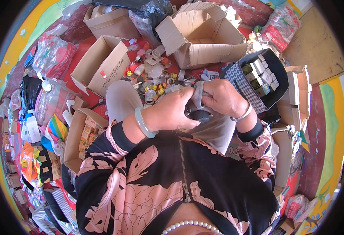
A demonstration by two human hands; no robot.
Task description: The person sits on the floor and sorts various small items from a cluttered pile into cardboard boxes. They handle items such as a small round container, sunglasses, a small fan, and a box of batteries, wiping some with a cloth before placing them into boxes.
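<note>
My left hand (167,111), a pale bangle on its wrist, curls around a dark, rounded object (200,116) whose kind I cannot make out. Its upper fingertips come close to a grey cloth (197,95). That cloth is bunched in the closed fingers of my right hand (227,98), just above the dark object. Both hands are over my lap, between my light trouser legs. Beyond them lies a pile of small caps and plastic parts (155,71) in yellow, white, orange and clear.
Right of my hands stands a dark houndstooth bin (240,84) packed with small boxes. Open cardboard boxes stand ahead (215,55) and ahead left (97,64). Another carton (74,150) with small orange packs is at my left. Plastic bags (54,58) crowd the far left.
</note>
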